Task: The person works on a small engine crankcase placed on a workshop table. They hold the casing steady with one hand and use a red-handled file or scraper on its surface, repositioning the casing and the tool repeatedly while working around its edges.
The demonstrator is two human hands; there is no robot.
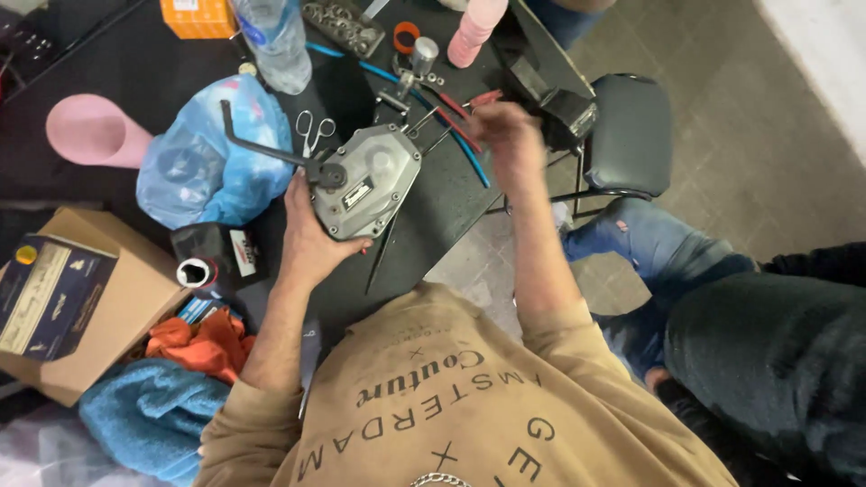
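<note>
While the grey cast-metal housing with a flat bolted cover plate [365,180] lies on the black tabletop [117,72] near its front edge, it appears assembled: the cover sits flush and several bolt heads show along its rim. A black bent lever arm [262,144] projects from a hub at its left side. Whether every bolt is seated cannot be told from this view. By judgement the unit is mid-service rather than finished, since tools lie loose around it and none is applied to it.

The left hand [311,239] steadies the housing from the near side, palm against the lower left edge, fingers curled under and pressed on the casting. The right hand [510,135] is raised beyond the housing's right corner, blurred; its fingers look closed near the red-handled pliers [483,99], but whether they pinch anything cannot be told.

Just beyond the housing lie small steel scissors [314,131], blue tubing [451,135] and a chrome socket [424,54]. A crumpled blue plastic bag [212,153] sits to the left, touching the lever arm's outline, with a clear plastic bottle [275,41] behind it and a pink plastic funnel [95,131] further left. A brown cardboard box [117,316] stands below the table edge. A second person in blue jeans [658,252] sits at right, beside a black padded stool [631,131].
</note>
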